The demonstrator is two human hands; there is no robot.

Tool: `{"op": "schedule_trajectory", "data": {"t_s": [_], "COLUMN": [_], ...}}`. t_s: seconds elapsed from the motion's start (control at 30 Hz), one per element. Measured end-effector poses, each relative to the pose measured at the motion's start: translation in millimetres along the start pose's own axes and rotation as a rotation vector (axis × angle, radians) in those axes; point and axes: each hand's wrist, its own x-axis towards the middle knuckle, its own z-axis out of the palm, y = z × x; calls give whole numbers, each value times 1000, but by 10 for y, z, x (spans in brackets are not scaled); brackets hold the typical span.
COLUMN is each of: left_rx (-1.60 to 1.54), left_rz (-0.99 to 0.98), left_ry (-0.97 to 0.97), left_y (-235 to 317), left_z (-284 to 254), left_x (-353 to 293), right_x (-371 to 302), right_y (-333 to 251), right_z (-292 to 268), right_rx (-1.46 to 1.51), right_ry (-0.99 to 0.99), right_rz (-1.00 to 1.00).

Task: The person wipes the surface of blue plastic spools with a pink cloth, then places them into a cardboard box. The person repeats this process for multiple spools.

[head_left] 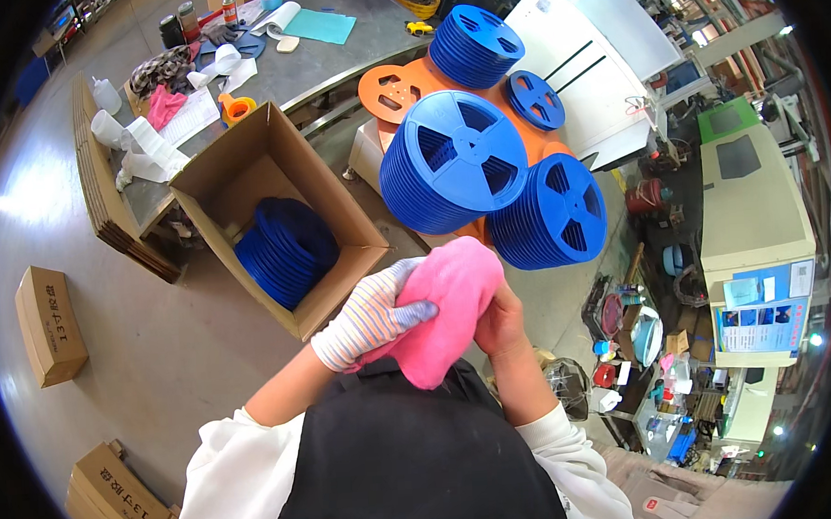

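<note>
A bunched pink cloth (448, 300) is held up in front of my black apron, between both hands. My left hand (367, 320), in a striped knit glove with a blue thumb tip, is closed on its left side. On the other side my bare right hand (502, 323) grips the cloth, its fingertips partly hidden behind the folds. Just beyond the hands stands a tall stack of blue plastic reels (471, 153). Left of it, an open cardboard box (212, 187) has several blue reels (284, 252) lying on edge inside.
More blue reel stacks (563, 209) and an orange reel (390, 94) stand on an orange surface ahead. A grey worktable (364, 4) carries tape, papers and rags. Flattened cartons (116, 191) lean at the left; closed boxes (51, 326) sit on the floor. A machine (749, 176) stands right.
</note>
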Motion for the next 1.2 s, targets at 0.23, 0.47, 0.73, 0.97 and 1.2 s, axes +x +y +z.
{"op": "schedule_trajectory", "data": {"t_s": [0.23,0.47,0.73,0.97,1.2], "left_rx": [479,391,-424,-554,-122], "left_rz": [163,95,-107,-11,-48], "left_ry": [182,95,155,171,318], "left_y": [-446,-416,-333,-482,-673], "left_z": [79,183,142,87,58], "left_x": [-42,-171,-241,-182,-51], "right_x": [19,80,-7,-100,-241], "right_y": [206,221,-2,132,-84], "right_z": [188,120,139,-1,128], "right_rx": [-147,-411,-120,-140,-1627], "right_ry": [152,137,89,160,129], "right_rz": [-68,-220,44,-4,-774]}}
